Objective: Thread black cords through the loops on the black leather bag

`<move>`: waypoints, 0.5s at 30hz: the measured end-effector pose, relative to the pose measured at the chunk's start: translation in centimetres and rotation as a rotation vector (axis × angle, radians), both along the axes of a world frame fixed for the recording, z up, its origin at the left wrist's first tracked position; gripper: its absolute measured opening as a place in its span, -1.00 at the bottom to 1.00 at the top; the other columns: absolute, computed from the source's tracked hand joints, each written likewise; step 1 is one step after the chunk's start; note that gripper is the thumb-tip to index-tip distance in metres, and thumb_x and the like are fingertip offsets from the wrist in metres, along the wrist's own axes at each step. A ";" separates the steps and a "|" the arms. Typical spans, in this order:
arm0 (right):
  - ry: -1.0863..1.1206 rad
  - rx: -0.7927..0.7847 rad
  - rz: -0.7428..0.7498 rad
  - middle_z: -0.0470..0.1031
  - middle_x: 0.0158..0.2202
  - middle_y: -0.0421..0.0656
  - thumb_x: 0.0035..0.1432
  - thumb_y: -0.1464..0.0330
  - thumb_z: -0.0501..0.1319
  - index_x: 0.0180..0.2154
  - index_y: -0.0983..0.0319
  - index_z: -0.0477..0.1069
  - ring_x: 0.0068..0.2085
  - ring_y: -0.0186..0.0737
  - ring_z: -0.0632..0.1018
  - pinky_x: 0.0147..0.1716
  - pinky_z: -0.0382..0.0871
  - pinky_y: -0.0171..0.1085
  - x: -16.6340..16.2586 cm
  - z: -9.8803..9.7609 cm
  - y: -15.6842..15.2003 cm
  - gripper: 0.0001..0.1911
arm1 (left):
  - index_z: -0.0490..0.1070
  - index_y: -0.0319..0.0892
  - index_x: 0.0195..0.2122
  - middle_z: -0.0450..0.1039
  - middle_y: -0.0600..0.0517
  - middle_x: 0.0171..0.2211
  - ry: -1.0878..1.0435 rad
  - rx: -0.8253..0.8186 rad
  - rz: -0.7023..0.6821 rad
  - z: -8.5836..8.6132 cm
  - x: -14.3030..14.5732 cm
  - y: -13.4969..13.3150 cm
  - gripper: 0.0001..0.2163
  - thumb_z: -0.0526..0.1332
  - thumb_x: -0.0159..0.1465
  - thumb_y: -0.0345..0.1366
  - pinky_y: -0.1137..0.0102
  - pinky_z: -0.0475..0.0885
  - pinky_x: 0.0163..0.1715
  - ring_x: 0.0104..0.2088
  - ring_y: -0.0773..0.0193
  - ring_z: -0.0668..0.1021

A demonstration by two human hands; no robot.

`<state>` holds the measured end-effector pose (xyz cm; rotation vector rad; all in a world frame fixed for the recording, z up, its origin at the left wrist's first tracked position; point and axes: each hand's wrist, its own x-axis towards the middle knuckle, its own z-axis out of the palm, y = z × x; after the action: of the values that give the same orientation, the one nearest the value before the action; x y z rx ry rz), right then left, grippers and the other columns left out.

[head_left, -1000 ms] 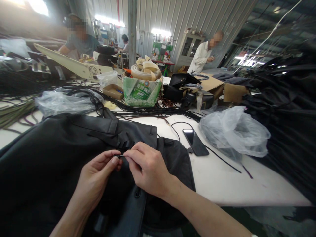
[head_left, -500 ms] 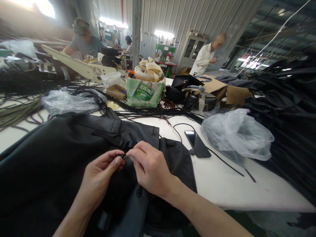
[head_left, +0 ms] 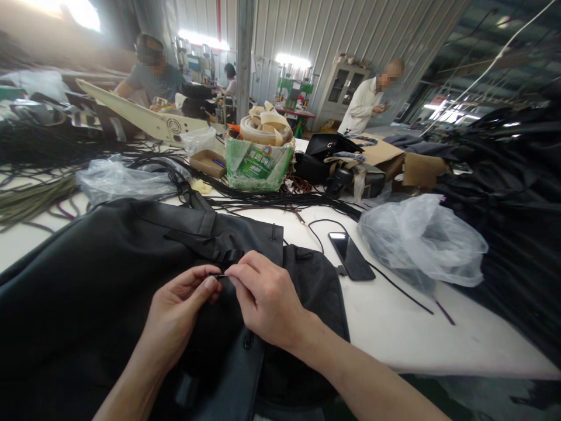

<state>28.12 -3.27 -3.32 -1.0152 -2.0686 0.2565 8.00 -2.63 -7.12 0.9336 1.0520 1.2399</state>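
At table's near edge, your left hand (head_left: 175, 316) and right hand (head_left: 263, 298) pinched small black cord end (head_left: 218, 275) between fingertips over black garment (head_left: 100, 275). Step: threading, likely. Next called for steady pull toward 3 o'clock.

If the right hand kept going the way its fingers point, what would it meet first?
The right hand points left, so it would meet the left hand first; their fingertips already pinch the same small black piece over the black garment.

Pinched item (head_left: 218, 275): small and dark, held between fingertips of left hand (head_left: 179, 313) and right hand (head_left: 267, 301); too small to identify.
Black garment (head_left: 100, 275): cut off at left and bottom edges; hands cover part.
Right-side dark pile (head_left: 517, 193): blurred, runs off edge.
Carton print (head_left: 256, 166): illegible.
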 end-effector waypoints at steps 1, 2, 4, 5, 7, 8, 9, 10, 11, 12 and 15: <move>-0.003 -0.001 0.006 0.57 -0.09 -0.06 0.50 0.52 0.16 -0.03 0.19 0.55 -0.09 -0.14 0.61 -0.07 0.55 -0.21 0.0 0.0 0.0 -0.78 | 0.74 -0.16 -0.08 0.70 -0.02 -0.31 0.007 0.001 -0.003 -0.1 0.0 0.0 -0.57 0.68 0.13 -0.03 0.54 0.54 -0.27 -0.33 0.32 0.62; -0.005 -0.003 0.013 0.57 -0.09 -0.06 0.51 0.52 0.15 -0.02 0.19 0.55 -0.10 -0.14 0.61 -0.08 0.55 -0.20 0.0 0.1 0.1 -0.78 | 0.74 -0.16 -0.08 0.70 -0.02 -0.31 0.013 0.003 -0.007 -0.1 0.0 0.0 -0.57 0.67 0.13 -0.03 0.54 0.54 -0.27 -0.33 0.32 0.62; -0.008 -0.008 0.026 0.56 -0.10 -0.07 0.52 0.51 0.14 -0.01 0.19 0.55 -0.10 -0.14 0.60 -0.08 0.54 -0.20 0.1 0.1 0.1 -0.78 | 0.75 -0.16 -0.08 0.70 -0.03 -0.30 0.019 0.008 -0.017 -0.1 0.0 0.1 -0.58 0.67 0.14 -0.03 0.54 0.54 -0.27 -0.32 0.32 0.62; -0.009 -0.011 0.031 0.56 -0.10 -0.07 0.52 0.51 0.14 -0.01 0.20 0.54 -0.10 -0.14 0.60 -0.08 0.54 -0.21 0.0 0.1 0.2 -0.77 | 0.75 -0.16 -0.09 0.70 -0.02 -0.31 0.019 0.012 -0.019 -0.2 0.0 0.1 -0.58 0.67 0.14 -0.03 0.54 0.54 -0.27 -0.33 0.32 0.62; -0.009 -0.017 0.037 0.55 -0.11 -0.07 0.52 0.53 0.13 -0.02 0.20 0.54 -0.11 -0.15 0.59 -0.08 0.53 -0.21 0.0 0.1 0.2 -0.77 | 0.75 -0.16 -0.11 0.69 -0.02 -0.32 0.019 0.019 -0.023 -0.2 0.0 0.2 -0.60 0.67 0.14 -0.04 0.54 0.53 -0.28 -0.34 0.32 0.62; -0.008 -0.021 0.041 0.55 -0.11 -0.07 0.51 0.53 0.13 -0.03 0.21 0.54 -0.11 -0.15 0.59 -0.08 0.53 -0.21 0.0 0.1 0.2 -0.77 | 0.75 -0.16 -0.11 0.69 -0.02 -0.33 0.021 0.021 -0.028 -0.2 0.0 0.2 -0.60 0.67 0.14 -0.04 0.54 0.53 -0.28 -0.34 0.32 0.62; -0.004 -0.025 0.046 0.54 -0.11 -0.07 0.51 0.53 0.14 -0.03 0.21 0.55 -0.11 -0.15 0.59 -0.08 0.53 -0.21 0.0 0.0 0.3 -0.77 | 0.75 -0.17 -0.11 0.69 -0.02 -0.32 0.025 0.021 -0.032 -0.3 0.0 0.2 -0.61 0.66 0.15 -0.05 0.53 0.53 -0.28 -0.34 0.32 0.62; 0.002 -0.031 0.051 0.54 -0.12 -0.07 0.51 0.53 0.14 -0.04 0.22 0.55 -0.11 -0.15 0.59 -0.09 0.52 -0.21 0.0 0.0 0.3 -0.78 | 0.75 -0.17 -0.11 0.69 -0.03 -0.32 0.032 0.022 -0.038 -0.3 0.0 0.2 -0.61 0.66 0.16 -0.05 0.53 0.54 -0.28 -0.34 0.31 0.62; 0.009 -0.038 0.053 0.53 -0.12 -0.07 0.52 0.53 0.14 -0.04 0.22 0.55 -0.11 -0.16 0.59 -0.09 0.52 -0.22 0.0 0.0 0.3 -0.78 | 0.75 -0.17 -0.11 0.70 -0.03 -0.31 0.040 0.022 -0.045 -0.4 -0.1 0.2 -0.62 0.65 0.17 -0.05 0.52 0.54 -0.28 -0.33 0.31 0.63; 0.015 -0.045 0.055 0.53 -0.12 -0.08 0.52 0.52 0.14 -0.04 0.23 0.56 -0.12 -0.16 0.58 -0.10 0.51 -0.22 0.0 0.0 0.3 -0.78 | 0.75 -0.17 -0.10 0.70 -0.04 -0.30 0.047 0.024 -0.051 -0.4 -0.1 0.2 -0.62 0.65 0.18 -0.05 0.52 0.54 -0.27 -0.33 0.30 0.63; 0.011 -0.052 0.055 0.51 -0.15 -0.09 0.53 0.50 0.15 -0.06 0.23 0.57 -0.16 -0.18 0.57 -0.14 0.49 -0.23 0.0 -0.2 0.2 -0.78 | 0.75 -0.16 -0.10 0.70 -0.03 -0.29 0.058 0.031 -0.057 -0.6 -0.2 0.3 -0.64 0.64 0.19 -0.07 0.52 0.54 -0.26 -0.32 0.30 0.63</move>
<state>28.15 -3.02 -3.50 -0.9867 -2.0909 0.3445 7.79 -2.36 -7.68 1.0221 1.0474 1.1913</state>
